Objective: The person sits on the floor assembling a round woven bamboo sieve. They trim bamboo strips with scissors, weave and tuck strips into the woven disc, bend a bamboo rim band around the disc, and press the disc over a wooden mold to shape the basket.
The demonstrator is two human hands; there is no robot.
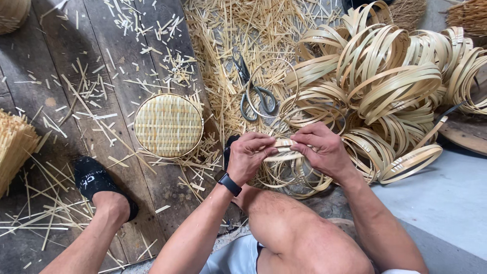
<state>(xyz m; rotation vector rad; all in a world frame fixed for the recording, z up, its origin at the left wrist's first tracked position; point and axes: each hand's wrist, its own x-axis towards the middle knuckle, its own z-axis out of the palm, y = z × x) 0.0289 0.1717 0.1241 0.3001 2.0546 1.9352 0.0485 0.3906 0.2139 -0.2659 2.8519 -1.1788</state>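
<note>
My left hand (249, 155) and my right hand (322, 149) both grip a thin bamboo strip hoop (284, 150) held between them above my knee. The left wrist carries a dark watch (229, 183). Just below the hands lie more loose hoops (291, 177). A round woven bamboo disc (168, 125) lies flat on the planks left of my left hand. Scissors (256, 94) with grey handles rest on bamboo scraps beyond the hands.
A big pile of coiled bamboo strip rings (390, 81) fills the upper right. Bamboo offcuts (223, 35) litter the dark wooden planks (61, 61). My foot in a black shoe (94, 180) is at the left. A bundle of bamboo sticks (12, 147) sits at the left edge.
</note>
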